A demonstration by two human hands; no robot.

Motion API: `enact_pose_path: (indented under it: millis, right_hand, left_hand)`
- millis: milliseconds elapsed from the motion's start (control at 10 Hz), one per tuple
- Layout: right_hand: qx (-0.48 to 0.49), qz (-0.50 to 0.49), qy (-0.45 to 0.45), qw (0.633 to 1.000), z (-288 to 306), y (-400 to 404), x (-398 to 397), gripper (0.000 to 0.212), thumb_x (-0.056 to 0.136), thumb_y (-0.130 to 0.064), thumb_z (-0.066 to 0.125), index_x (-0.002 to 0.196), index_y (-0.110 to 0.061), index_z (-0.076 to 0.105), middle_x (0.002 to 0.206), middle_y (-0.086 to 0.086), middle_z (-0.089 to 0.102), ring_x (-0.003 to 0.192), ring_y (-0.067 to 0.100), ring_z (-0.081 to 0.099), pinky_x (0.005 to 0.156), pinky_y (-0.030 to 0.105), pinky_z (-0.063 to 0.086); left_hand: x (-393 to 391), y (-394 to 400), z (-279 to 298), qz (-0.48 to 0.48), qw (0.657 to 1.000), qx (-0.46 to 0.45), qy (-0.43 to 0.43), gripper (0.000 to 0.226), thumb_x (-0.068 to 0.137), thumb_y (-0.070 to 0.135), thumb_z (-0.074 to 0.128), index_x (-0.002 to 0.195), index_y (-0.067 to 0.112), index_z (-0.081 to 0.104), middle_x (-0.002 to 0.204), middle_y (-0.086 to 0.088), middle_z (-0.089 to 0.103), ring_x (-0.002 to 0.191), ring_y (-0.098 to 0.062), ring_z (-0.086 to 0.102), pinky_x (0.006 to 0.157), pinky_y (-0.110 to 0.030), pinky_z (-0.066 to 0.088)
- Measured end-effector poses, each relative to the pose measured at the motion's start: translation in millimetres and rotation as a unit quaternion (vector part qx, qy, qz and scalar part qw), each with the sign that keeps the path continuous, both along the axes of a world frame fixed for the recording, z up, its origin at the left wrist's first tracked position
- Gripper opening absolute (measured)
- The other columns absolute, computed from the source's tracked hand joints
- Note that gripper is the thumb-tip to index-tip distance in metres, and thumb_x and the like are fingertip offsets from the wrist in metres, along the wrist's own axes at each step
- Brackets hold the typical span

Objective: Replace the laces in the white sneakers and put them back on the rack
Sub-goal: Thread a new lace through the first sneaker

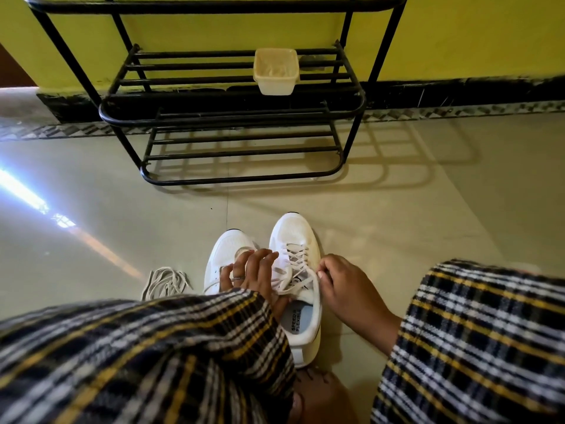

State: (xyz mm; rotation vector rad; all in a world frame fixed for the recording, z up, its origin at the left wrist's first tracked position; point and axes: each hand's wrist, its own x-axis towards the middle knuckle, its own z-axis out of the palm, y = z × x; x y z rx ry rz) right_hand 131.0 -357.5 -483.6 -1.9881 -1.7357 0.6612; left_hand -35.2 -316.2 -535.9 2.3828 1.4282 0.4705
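Two white sneakers stand side by side on the floor, toes pointing to the rack. The right sneaker (295, 237) is laced with a pale lace (293, 261) crossing its eyelets. The left sneaker (221, 255) is partly covered by my left hand (253, 275), which lies across both shoes with fingers spread and a ring on one finger. My right hand (342, 286) pinches a lace end at the right sneaker's upper eyelets. A loose bundle of laces (166, 283) lies on the floor left of the shoes.
A black metal shoe rack (232, 123) stands against the yellow wall ahead. A cream plastic tub (276, 70) sits on its middle shelf. My checked sleeves fill the lower frame. Glare streaks the tiled floor at left.
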Motion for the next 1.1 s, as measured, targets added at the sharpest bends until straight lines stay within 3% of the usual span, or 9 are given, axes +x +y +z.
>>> enact_pose_path:
  millis: [200,300,400,600,700,800,900,1000,1100]
  right_hand:
    - [-0.034,-0.066,0.120,0.990,-17,6,2,0.010,0.094,-0.010,0.051,0.095,-0.006,0.059,0.078,-0.001,0.054,0.072,0.015,0.048,0.061,0.019,0.036]
    - [-0.108,-0.078,0.290,0.948,-17,10,8,0.007,0.085,-0.008,0.066,0.085,-0.014,0.064,0.077,-0.001,0.062,0.066,0.011,0.054,0.064,0.020,0.046]
    - [-0.118,-0.081,0.299,0.943,-26,11,7,0.014,0.078,-0.010,0.074,0.074,-0.022,0.067,0.066,-0.009,0.066,0.059,0.003,0.056,0.062,0.023,0.046]
    - [-0.090,-0.077,0.311,0.943,-28,16,1,0.009,0.081,-0.011,0.071,0.081,-0.020,0.068,0.064,-0.014,0.060,0.057,-0.007,0.055,0.056,0.008,0.042]
    - [-0.086,-0.026,0.256,0.962,-26,21,-1,0.005,0.083,-0.011,0.069,0.083,-0.016,0.067,0.070,-0.014,0.060,0.059,-0.012,0.053,0.059,0.004,0.040]
    - [-0.049,0.014,0.159,0.986,-28,24,-7,0.009,0.089,-0.012,0.060,0.082,-0.018,0.058,0.082,-0.003,0.059,0.068,-0.003,0.051,0.061,0.005,0.036]
    - [0.019,-0.061,0.170,0.983,-32,22,-9,0.013,0.090,-0.008,0.055,0.079,-0.014,0.053,0.080,-0.001,0.055,0.070,0.007,0.048,0.062,0.005,0.036]
    - [-0.019,-0.176,0.288,0.941,-38,24,-10,0.022,0.090,-0.006,0.056,0.072,-0.018,0.055,0.069,-0.004,0.054,0.064,0.011,0.047,0.064,0.017,0.042]
    - [-0.025,-0.300,0.398,0.866,-12,38,3,0.028,0.091,0.002,0.049,0.071,-0.017,0.054,0.063,-0.001,0.049,0.055,0.012,0.042,0.051,0.024,0.036]
  left_hand:
    - [1,3,4,0.018,1.000,-0.014,0.011,0.086,0.067,0.069,0.024,0.139,0.024,0.037,0.144,0.005,0.035,0.132,-0.011,0.012,0.110,-0.042,0.009]
    - [1,3,-4,0.008,1.000,0.001,0.006,0.070,0.071,0.070,0.029,0.130,0.030,0.029,0.138,0.002,0.044,0.127,-0.013,0.019,0.104,-0.039,0.007]
    - [0,3,-1,-0.001,1.000,-0.006,0.017,0.069,0.070,0.069,0.027,0.128,0.033,0.021,0.141,0.003,0.040,0.127,-0.010,0.014,0.103,-0.037,0.004]
    - [2,4,0,-0.007,0.999,0.026,0.032,0.068,0.074,0.065,0.033,0.128,0.024,0.039,0.132,0.001,0.049,0.120,-0.011,0.025,0.098,-0.036,0.012]
    - [1,5,2,-0.016,0.998,0.010,0.055,0.085,0.069,0.068,0.017,0.140,0.024,0.032,0.144,0.006,0.032,0.126,-0.006,0.010,0.103,-0.035,0.002]
    - [1,6,1,-0.013,0.999,-0.001,0.045,0.072,0.075,0.066,0.030,0.129,0.020,0.043,0.131,0.000,0.051,0.119,-0.013,0.027,0.097,-0.036,0.013]
    - [-1,5,-6,0.007,1.000,-0.002,0.026,0.065,0.072,0.059,0.039,0.125,0.022,0.038,0.124,-0.002,0.055,0.116,-0.015,0.031,0.095,-0.036,0.015]
    - [0,5,-10,0.027,0.999,0.002,0.021,0.070,0.069,0.059,0.037,0.129,0.024,0.032,0.130,-0.002,0.050,0.120,-0.015,0.026,0.098,-0.037,0.011]
    - [0,5,-4,0.030,0.999,0.004,0.023,0.083,0.066,0.066,0.030,0.136,0.022,0.034,0.134,-0.001,0.046,0.123,-0.012,0.024,0.101,-0.036,0.009]
